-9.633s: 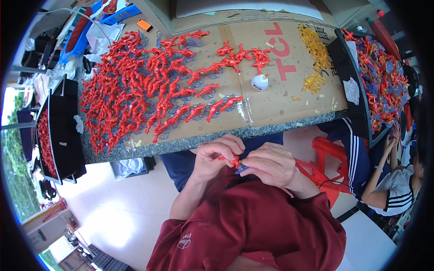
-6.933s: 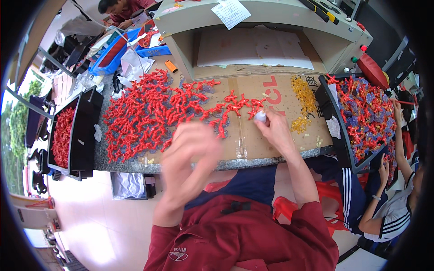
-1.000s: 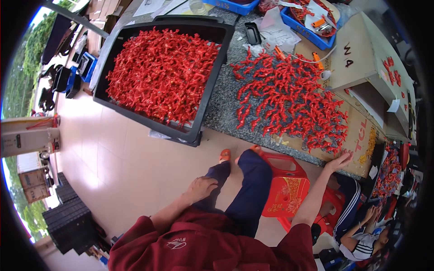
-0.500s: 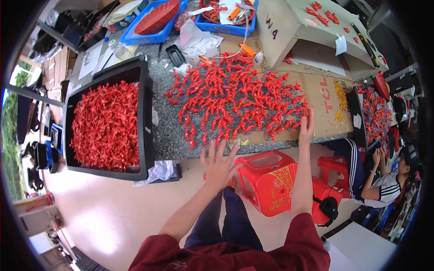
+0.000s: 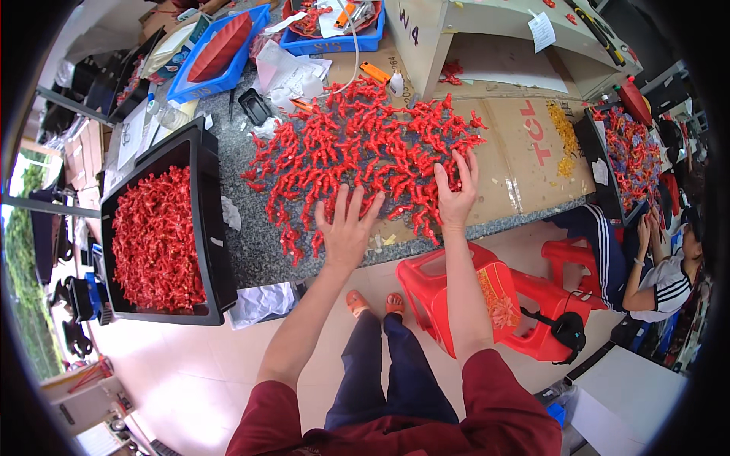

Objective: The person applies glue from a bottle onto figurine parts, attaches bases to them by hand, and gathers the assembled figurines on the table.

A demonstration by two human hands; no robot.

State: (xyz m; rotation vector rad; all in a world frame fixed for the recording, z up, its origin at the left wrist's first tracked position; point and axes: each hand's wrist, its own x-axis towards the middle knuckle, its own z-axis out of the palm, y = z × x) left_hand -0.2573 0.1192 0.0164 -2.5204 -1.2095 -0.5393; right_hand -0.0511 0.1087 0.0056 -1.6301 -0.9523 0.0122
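Observation:
A wide spread of small red plastic figure-like pieces (image 5: 357, 144) covers the middle of the speckled grey worktop and part of a flattened cardboard sheet. At the near edge of this spread lies my left hand (image 5: 347, 234), palm down with fingers apart, its fingertips touching the pieces. My right hand (image 5: 458, 194) rests against the spread's right side, thumb and fingers apart, with nothing gripped in it. To the left, a black bin (image 5: 213, 220) is heaped with similar red pieces.
Blue trays (image 5: 262, 17) stand at the back. A grey box-like shelf (image 5: 414, 42) rises behind the cardboard (image 5: 494, 144), where yellow bits (image 5: 564, 137) lie. Red stools (image 5: 426, 281) stand below the worktop edge. At right, a seated person (image 5: 660, 281) is beside another filled bin.
My right hand has moved left and inward against the pieces. My left hand has reached forward from the worktop edge onto them. The view has shifted too.

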